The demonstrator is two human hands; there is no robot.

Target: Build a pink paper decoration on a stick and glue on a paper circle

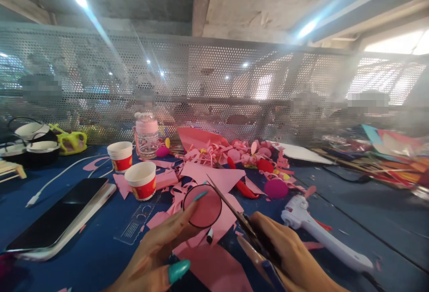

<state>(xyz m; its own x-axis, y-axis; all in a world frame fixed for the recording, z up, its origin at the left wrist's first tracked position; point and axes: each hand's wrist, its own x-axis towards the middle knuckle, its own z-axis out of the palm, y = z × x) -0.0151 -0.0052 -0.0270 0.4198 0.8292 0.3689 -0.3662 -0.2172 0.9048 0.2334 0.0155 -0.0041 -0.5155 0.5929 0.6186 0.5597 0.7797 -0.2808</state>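
Note:
My left hand (161, 243) pinches a round pink paper disc (207, 207) with a dark outline along its edge. Its forefinger lies across the disc; the thumb shows a teal nail. In my right hand (284, 247) is a pair of scissors (231, 206), blades pointing up and left, close beside the disc's right edge. The handles are mostly covered by the fingers, with a blue piece showing at the bottom. Pink paper sheets (214, 267) lie beneath both hands. A small black-and-white tip (209, 235) shows just below the disc.
Pink paper scraps (201, 158) are heaped at the back. On the right lies a white glue gun (328, 238). To the left are a phone (63, 207), paper cups (142, 182), a clear stencil (137, 220) and a pink-topped bottle (146, 135). A perforated metal screen (221, 86) stands behind.

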